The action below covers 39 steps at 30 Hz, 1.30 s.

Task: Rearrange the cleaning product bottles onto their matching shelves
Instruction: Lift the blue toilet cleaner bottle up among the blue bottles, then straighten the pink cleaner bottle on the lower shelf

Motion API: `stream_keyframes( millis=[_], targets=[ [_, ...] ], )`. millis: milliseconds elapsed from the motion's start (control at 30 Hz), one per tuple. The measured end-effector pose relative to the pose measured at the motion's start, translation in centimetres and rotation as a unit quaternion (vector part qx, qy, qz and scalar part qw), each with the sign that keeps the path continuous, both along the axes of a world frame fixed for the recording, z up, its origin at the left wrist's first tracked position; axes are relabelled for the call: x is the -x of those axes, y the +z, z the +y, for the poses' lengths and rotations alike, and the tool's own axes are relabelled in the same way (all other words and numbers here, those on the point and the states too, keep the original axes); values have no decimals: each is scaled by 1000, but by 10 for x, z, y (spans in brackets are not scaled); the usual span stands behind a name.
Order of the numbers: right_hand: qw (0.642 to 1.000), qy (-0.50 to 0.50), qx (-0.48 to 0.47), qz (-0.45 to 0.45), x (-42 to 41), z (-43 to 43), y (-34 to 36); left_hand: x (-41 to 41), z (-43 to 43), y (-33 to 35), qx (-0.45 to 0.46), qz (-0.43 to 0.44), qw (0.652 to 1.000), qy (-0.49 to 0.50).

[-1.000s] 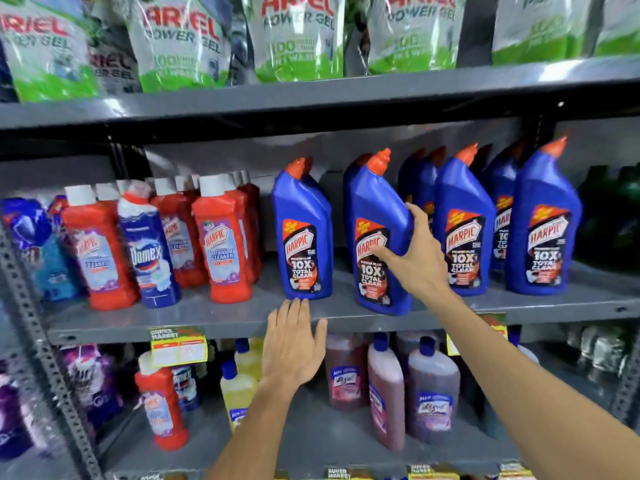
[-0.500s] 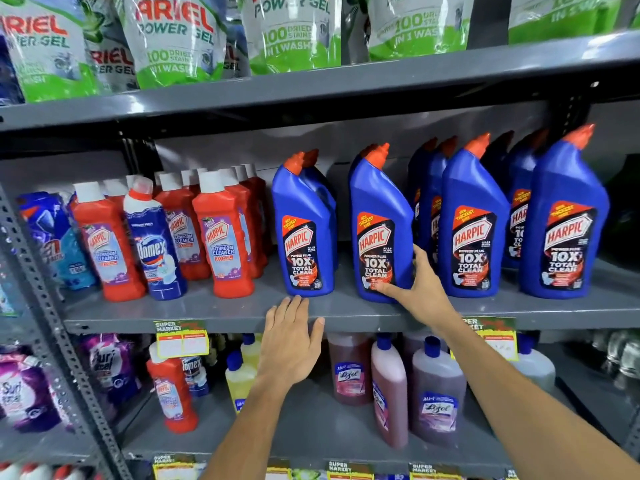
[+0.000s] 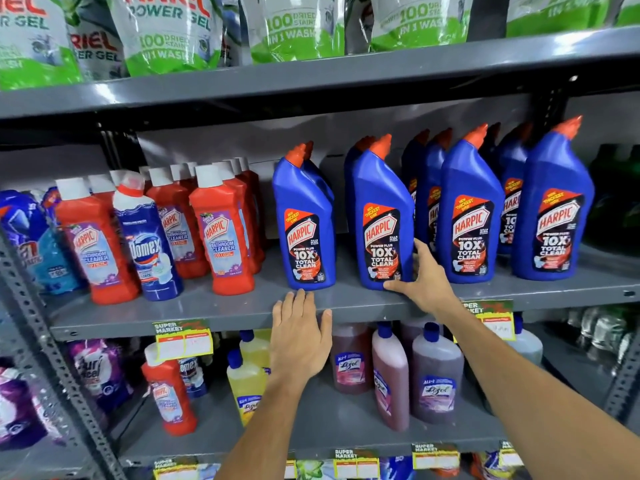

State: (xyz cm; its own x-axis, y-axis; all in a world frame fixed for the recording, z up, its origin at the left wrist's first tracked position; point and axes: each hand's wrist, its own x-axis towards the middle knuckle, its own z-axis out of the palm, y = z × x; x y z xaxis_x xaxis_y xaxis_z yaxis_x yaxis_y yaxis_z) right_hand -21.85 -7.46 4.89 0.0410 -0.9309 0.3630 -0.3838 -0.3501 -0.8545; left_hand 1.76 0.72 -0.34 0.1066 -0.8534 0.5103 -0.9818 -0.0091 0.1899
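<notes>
A: Where's the blue bottle?
B: Upright on the middle shelf; your right hand cups its base.
A: Left hand?
B: Flat, fingers spread, on the shelf edge, holding nothing.

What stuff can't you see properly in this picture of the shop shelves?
All in the head view:
- Price tags: the printing is too small and blurred to read.
- Dark green bottles at the right edge: shadowed and cut off, so the brand is unreadable.
- Detergent pouches up top: cut off by the top edge.
- Blue Harpic bottle: the right hand covers its lower right corner.
- Back rows of bottles: hidden by the front ones.
</notes>
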Motion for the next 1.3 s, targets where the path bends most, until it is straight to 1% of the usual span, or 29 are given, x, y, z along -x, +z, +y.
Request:
stream_keyframes(
  millis=[167,367,633,733,833,933,1000,1067,1133,1200,1300],
  targets=[
    [999,-10,11,38,-2,0,0,-4,-2,-1,3,-10,1000,-10],
    [998,-7,14,53,-4,1,0,-3,-1,1,-7,-9,1000,-9],
    [999,-7,17,50,-4,-2,-3,-2,0,0,-8,-10,1000,-9],
    [1000,-11,25,0,-4,6,-3,-3,1,3,-9,-14,1000,-9],
    [991,-55,85,-84,-7,31,-16,-4,3,0,8,-33,999,-14],
    [968,-127,190,-103,-12,62,-53,-6,11,-26,63,-56,996,-12],
    [959,-155,211,-106,-17,76,-80,-6,19,-58,77,-66,994,-35],
    [963,-156,192,-103,-23,82,-106,-7,23,-96,55,-89,992,-70],
    [977,-138,134,-86,-27,83,-134,-8,24,-131,9,-103,991,-84],
    [988,-127,72,-47,-30,80,-163,-9,23,-161,-42,-91,992,-80],
    [990,-143,-7,13,-33,71,-211,-14,20,-205,-134,-66,986,-71]
  ],
)
